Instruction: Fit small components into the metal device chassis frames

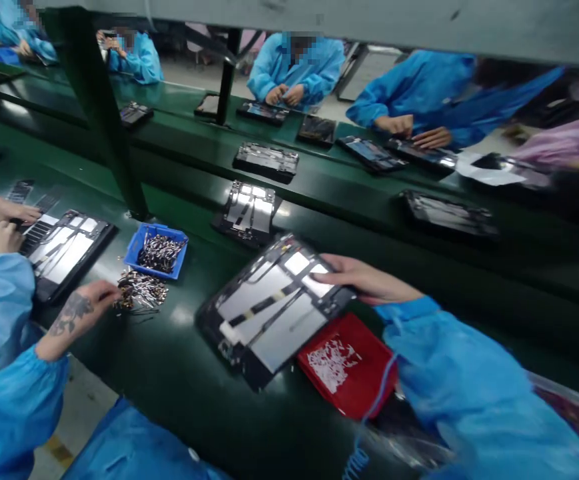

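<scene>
My right hand (364,277) grips an opened tablet (274,307) by its far right edge, thumb on top. Tilted over the bench, the tablet shows silver panels, dark ribbon cables and a black frame. My left hand (86,308) is at the edge of a loose pile of small metal parts (144,290), its fingers pinched together. Whatever is between those fingertips is too small to make out. Just behind the pile stands a blue tray (182,257) of similar small parts. A red tray (369,373) with small white pieces lies partly beneath the tablet.
Another opened tablet (249,210) lies beyond mine, with more along the conveyor (329,193). A green post (102,120) rises at left. A co-worker's hands (6,223) work on a tablet (72,250) beside me. A coiled blue cord (356,460) hangs near my right sleeve.
</scene>
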The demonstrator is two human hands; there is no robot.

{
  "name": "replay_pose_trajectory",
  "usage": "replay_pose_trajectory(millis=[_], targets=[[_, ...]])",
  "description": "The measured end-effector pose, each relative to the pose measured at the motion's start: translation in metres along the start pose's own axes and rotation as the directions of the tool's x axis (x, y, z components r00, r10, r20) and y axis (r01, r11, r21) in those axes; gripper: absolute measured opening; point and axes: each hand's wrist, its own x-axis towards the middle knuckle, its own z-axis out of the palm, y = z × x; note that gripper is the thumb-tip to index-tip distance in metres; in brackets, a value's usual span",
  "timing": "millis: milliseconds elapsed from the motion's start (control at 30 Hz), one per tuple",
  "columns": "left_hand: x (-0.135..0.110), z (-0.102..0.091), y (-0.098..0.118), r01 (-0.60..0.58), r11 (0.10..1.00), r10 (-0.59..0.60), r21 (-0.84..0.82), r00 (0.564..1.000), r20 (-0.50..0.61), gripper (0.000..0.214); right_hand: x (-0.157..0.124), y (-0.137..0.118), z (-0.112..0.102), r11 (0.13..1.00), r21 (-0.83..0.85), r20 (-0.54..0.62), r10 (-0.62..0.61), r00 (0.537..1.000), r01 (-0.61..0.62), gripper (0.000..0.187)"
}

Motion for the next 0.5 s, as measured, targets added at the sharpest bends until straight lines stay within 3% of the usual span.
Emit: replay_pose_trajectory(millis=[100, 167, 233, 333, 433, 500], targets=[[-0.036, 0.023, -0.031, 0.038, 0.999, -0.038, -0.01, 0.999, -0.024, 0.025, 0.027, 0.014, 0.038, 0.994, -0.085, 0.27, 0.09, 0.959, -0.07, 0.037], [-0.049, 0.038, -0.038, 0.009, 1.0, -0.011, -0.028, 0.999, -0.044, 0.023, 0.043, 0.024, 0.053, 0.971, -0.233, 0.293, 0.128, 0.948, -0.059, 0.039], [-0.054, 0.049, -0.042, -0.057, 0.998, 0.054, -0.041, 0.996, -0.066, 0.022, 0.055, 0.031, 0.061, 0.917, -0.399, 0.226, 0.088, 0.97, 0.01, 0.036], [-0.051, 0.057, -0.051, -0.149, 0.988, 0.147, -0.028, 0.986, -0.083, 0.022, 0.063, 0.038, 0.068, 0.772, -0.624, 0.084, -0.084, 0.993, 0.118, 0.031], [-0.038, 0.055, -0.062, -0.207, 0.978, 0.206, -0.027, 0.978, -0.029, 0.023, 0.052, 0.045, 0.076, 0.695, -0.709, -0.066, -0.238, 0.969, 0.122, 0.039], [-0.03, 0.051, -0.065, -0.244, 0.969, 0.245, -0.028, 0.969, 0.033, 0.024, 0.028, 0.052, 0.081, 0.68, -0.716, -0.149, -0.373, 0.916, 0.16, 0.046]])
